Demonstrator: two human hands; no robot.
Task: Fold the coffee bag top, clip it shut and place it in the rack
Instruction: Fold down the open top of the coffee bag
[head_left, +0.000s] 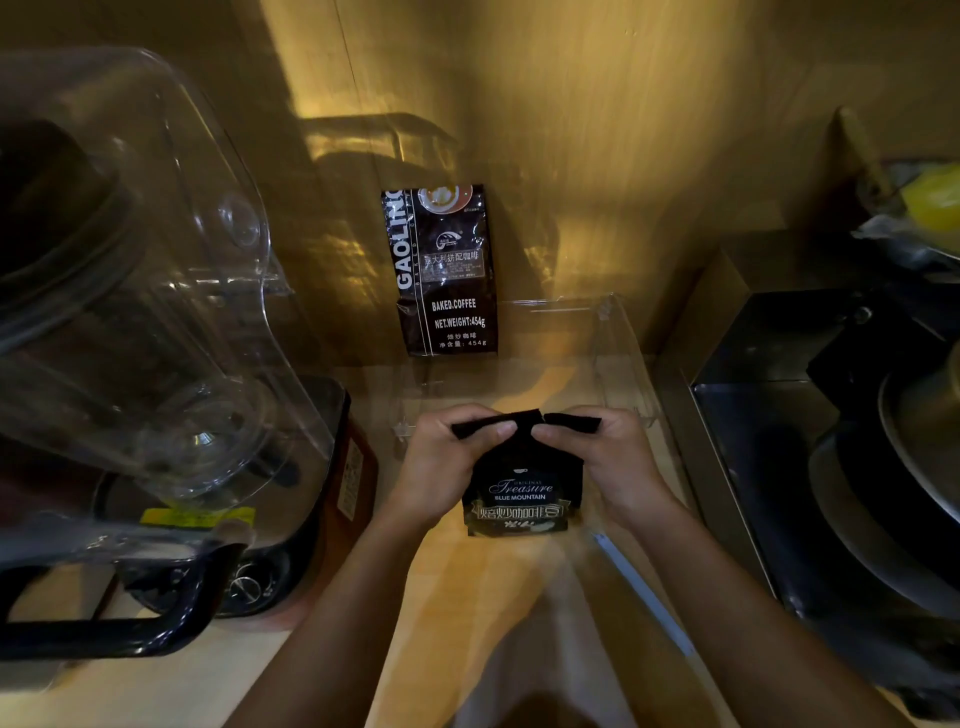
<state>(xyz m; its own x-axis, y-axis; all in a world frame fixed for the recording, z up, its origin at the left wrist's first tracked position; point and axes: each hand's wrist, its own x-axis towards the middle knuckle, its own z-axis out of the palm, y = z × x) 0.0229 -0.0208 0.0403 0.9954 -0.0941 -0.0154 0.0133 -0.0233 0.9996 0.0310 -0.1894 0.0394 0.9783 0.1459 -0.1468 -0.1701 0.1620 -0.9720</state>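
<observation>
Item: small black coffee bag, lower centre of frame, upright on the wooden counter. Left hand and right hand each pinch one end of its top strip, thumbs meeting mid-bag. Clear rack just behind; a second, taller bag stands at upper centre. No clip visible. Folding advice: roll the strip evenly, keeping both ends level, and crease firmly.

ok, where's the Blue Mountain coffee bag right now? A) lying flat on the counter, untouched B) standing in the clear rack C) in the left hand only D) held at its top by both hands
D: the left hand and right hand both pinch the top edge of the Blue Mountain bag, in front of the clear rack.
</observation>
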